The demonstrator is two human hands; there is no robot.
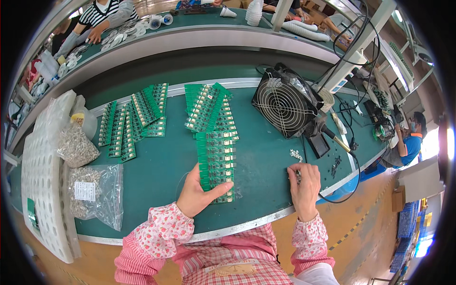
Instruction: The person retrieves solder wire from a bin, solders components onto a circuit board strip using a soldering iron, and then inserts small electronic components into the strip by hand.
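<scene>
My left hand (200, 192) grips the near end of a long green circuit board panel (214, 159), thumb on top and fingers at its left edge. Small pale parts sit in a row along the panel's right side, with thin pins sticking out. To the right, my right hand (304, 184) is down at the green mat, its fingers bent together over small parts. Whatever is between those fingertips is too small and too covered to name. Just beyond the fingers lies a little heap of small white parts (296, 154).
Circuit board stacks (135, 116) lie at the far left, another stack (206, 107) at the far middle. Bags of small parts (90, 192) and a white foam tray (45, 166) fill the left end. A black fan (285, 102), soldering iron (335, 137) and cables occupy the right.
</scene>
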